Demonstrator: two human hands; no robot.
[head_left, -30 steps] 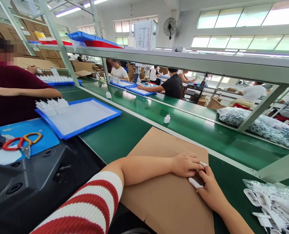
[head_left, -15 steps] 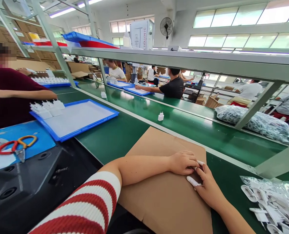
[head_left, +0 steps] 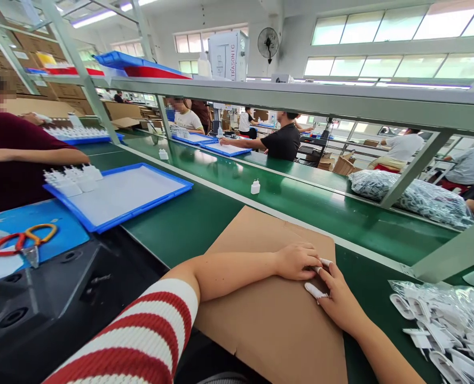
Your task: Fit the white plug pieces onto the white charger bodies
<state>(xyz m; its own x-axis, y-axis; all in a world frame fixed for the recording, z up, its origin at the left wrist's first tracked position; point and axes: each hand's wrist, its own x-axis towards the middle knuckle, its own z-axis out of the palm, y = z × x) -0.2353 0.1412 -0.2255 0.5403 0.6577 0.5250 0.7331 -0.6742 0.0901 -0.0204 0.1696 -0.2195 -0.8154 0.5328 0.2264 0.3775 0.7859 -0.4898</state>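
Observation:
My left hand (head_left: 298,261) rests on a flat sheet of brown cardboard (head_left: 269,325), its fingers loosely bent. Its fingertips meet the fingers of my right hand (head_left: 340,298), where the contact is partly hidden. White coverings wrap the thumb and some fingertips of the right hand. That thumb stretches out apart from the fingers, over the cardboard. No object shows in either hand. Beyond the cardboard, a white plug adapter (head_left: 255,186) stands upright, prongs up, on the green conveyor belt (head_left: 216,178).
A plastic bag of white parts (head_left: 441,320) lies at right. To the left are a blue-rimmed tray (head_left: 149,209) with white adapters and red-and-orange-handled cutters (head_left: 29,248). A shelf (head_left: 237,88) spans above the belt. Co-workers sit at left and across.
The adapter on the belt has shifted slightly left. My view has turned a little to the right. Both hands keep nearly the same pose.

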